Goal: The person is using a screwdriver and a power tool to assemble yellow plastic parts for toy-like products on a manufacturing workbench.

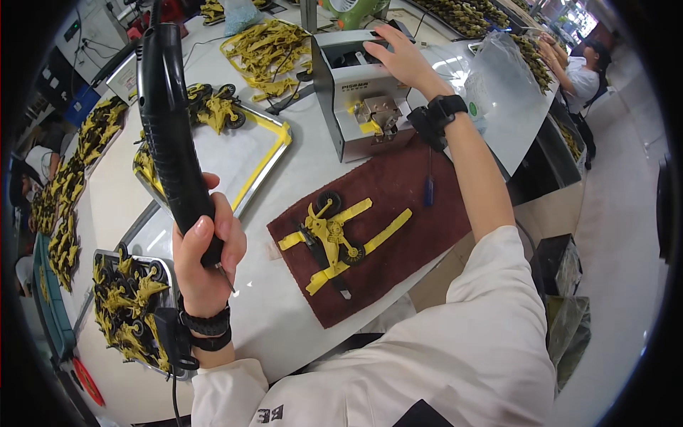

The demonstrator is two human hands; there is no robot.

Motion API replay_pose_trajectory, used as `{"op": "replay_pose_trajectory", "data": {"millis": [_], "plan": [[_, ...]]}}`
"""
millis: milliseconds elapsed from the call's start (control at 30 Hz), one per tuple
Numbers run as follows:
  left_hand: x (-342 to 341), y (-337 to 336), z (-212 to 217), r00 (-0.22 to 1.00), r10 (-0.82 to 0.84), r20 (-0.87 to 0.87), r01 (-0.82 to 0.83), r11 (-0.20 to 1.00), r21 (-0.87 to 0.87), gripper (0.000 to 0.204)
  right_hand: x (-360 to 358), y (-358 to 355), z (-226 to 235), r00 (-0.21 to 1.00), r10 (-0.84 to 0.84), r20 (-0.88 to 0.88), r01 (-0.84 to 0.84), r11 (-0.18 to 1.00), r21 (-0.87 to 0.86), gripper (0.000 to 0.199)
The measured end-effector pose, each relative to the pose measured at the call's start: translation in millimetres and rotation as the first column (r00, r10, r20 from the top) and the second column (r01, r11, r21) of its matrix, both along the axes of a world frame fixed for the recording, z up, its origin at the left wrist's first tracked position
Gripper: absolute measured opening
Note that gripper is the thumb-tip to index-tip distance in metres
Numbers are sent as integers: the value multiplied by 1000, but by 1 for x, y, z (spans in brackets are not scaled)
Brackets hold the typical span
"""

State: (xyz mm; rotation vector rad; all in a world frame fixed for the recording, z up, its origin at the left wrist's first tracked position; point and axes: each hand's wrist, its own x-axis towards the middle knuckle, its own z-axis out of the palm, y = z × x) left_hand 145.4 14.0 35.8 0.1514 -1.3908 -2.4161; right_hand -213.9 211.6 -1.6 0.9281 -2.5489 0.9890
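Observation:
My left hand (203, 260) is wrapped round a black electric screwdriver (167, 121), held upright over the table with its thin bit at the lower end. On top of a grey metal screw feeder (341, 135) rests my right hand (407, 60), its fingers apart at the box's open upper part. Between my arms, a yellow toy motorcycle (331, 238) with black wheels lies on a dark red cloth (384, 185). Yellow tape strips (391, 233) and a dark, flat piece with a pale tip (346, 293) are around it. A blue-handled screwdriver (429, 191) lies near the feeder.
Left of the cloth, a tray (171, 285) holds several yellow and black toy motorcycles. A yellow-edged tray (267, 167) lies farther back, near a heap of yellow parts (267, 53). A clear plastic bag (491, 78) sits at the right. Another person (580, 78) works beyond it.

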Motion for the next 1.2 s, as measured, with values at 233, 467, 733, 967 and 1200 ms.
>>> {"op": "replay_pose_trajectory", "data": {"millis": [233, 467, 733, 967, 1200], "plan": [[26, -37, 9, 999, 33, -24, -27, 978, 207, 71, 22, 2, 7, 963, 158, 219, -119, 977, -179, 61], [-3, -7, 1, 1000, 22, 7, -21, 998, -61, 59, 21, 32, 7, 983, 4, 181, 16, 994, -111, 55], [24, 64, -8, 984, -133, 120, 161, 949, -272, 46, 256, 54, 43, 887, 442, 137, -285, 755, -591, 71], [25, 100, -19, 953, -253, 169, 292, 918, -270, 40, 341, 145, 145, 710, 274, -649, -603, 712, -359, 62], [19, 81, -38, 976, -81, 202, 155, 908, -388, 29, 386, 174, 167, 796, 386, -467, -418, 908, 38, 29]]}}
